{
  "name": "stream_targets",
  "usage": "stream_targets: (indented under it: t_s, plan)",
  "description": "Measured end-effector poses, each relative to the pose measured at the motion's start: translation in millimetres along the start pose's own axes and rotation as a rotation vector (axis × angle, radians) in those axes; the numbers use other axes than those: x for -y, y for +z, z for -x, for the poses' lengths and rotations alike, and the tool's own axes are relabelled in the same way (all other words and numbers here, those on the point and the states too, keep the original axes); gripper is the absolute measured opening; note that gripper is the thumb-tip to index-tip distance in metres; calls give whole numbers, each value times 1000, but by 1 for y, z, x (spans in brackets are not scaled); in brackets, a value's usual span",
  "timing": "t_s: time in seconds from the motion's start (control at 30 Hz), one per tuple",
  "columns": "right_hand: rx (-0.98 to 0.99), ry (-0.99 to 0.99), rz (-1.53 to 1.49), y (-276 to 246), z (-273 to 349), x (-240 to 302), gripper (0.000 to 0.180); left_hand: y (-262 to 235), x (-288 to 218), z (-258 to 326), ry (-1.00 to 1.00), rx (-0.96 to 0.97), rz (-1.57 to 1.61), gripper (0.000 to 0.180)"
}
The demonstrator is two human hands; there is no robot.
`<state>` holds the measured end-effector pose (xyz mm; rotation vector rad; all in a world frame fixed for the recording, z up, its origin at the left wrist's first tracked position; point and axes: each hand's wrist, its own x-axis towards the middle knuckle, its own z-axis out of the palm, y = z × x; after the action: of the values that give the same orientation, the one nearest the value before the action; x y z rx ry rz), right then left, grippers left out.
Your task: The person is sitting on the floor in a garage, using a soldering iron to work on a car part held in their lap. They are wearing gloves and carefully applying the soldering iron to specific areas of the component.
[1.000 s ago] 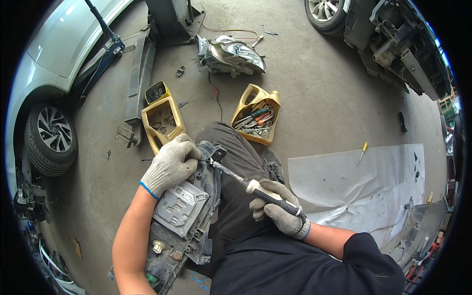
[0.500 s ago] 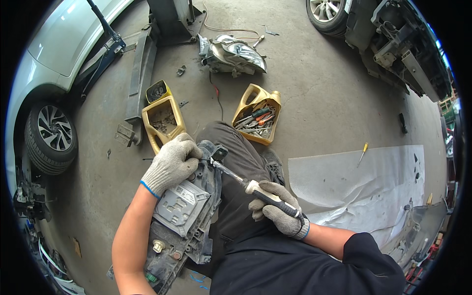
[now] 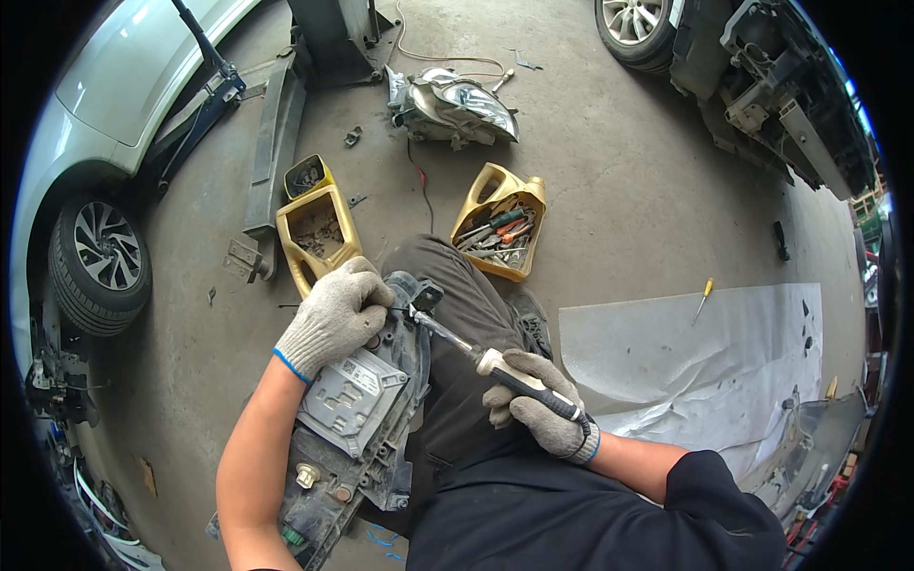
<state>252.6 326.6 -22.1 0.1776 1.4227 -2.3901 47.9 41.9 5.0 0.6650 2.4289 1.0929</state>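
Note:
Across my lap lies the dirty grey back of a headlight housing (image 3: 411, 357), with a square metal control module (image 3: 354, 404) on it. My left hand (image 3: 335, 306), in a grey knit glove, rests on the housing's upper end, its fingers closed on a thin black rod (image 3: 288, 305) that pokes out on both sides. Gripped in my gloved right hand (image 3: 550, 404) is a soldering iron (image 3: 497, 367) with a white and black handle. Its metal tip meets the housing beside a black mounting tab (image 3: 427, 295), near the rod's end. Exact contact there is too small to tell.
Ahead on the floor stand a cut yellow jug (image 3: 530, 262) of hand tools and another cut jug (image 3: 345, 228) holding small parts. Beyond them lies a clear headlight (image 3: 457, 105). A screwdriver (image 3: 703, 300) rests on a white sheet (image 3: 619, 347) at right. A white car (image 3: 114, 86) stands left.

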Motion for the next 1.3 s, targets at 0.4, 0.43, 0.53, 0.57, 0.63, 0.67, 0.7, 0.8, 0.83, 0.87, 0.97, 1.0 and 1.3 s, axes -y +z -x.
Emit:
stream_targets:
  t_s: [0.4, 0.43, 0.53, 0.57, 0.63, 0.67, 0.7, 0.8, 0.83, 0.87, 0.97, 1.0, 1.3]
  plan:
    - [-67, 33, -52, 2, 0, -2, 70, 0, 1, 0, -16, 6, 51, 14]
    - [-72, 32, -60, 1, 0, -3, 71, 1, 1, 0, -3, 3, 34, 14]
    - [-74, 14, -61, 0, -1, -3, 74, 1, 0, -2, 27, -5, -17, 15]
    - [-64, -1, -46, 0, -1, 0, 75, 1, -1, -2, 32, -4, -34, 15]
    - [20, -67, 67, -5, -1, 7, 76, 0, -1, -1, 52, -9, -64, 15]
    - [94, -119, 164, -13, 0, 13, 77, 0, -1, 0, 67, -15, -77, 15]
    - [169, -170, 262, -18, 1, 17, 77, 0, 0, 0, 82, -21, -89, 15]
    - [257, -195, 455, -18, -1, 54, 67, 0, 1, 0, 54, 1, -59, 14]
    - [312, -215, 540, -16, -4, 68, 65, 0, 2, 1, 62, -5, -67, 14]
    - [271, -59, 453, -12, -3, 81, 52, 1, 4, 1, 67, -7, -74, 14]
    - [466, -134, 629, -18, -10, 104, 51, 0, 4, 1, 49, 1, -103, 14]
    - [492, -127, 462, -22, -12, 102, 46, 0, 4, 2, 37, 5, -115, 14]
    - [507, 70, 184, -31, -27, 124, 48, -2, 2, 1, 15, 32, -86, 16]
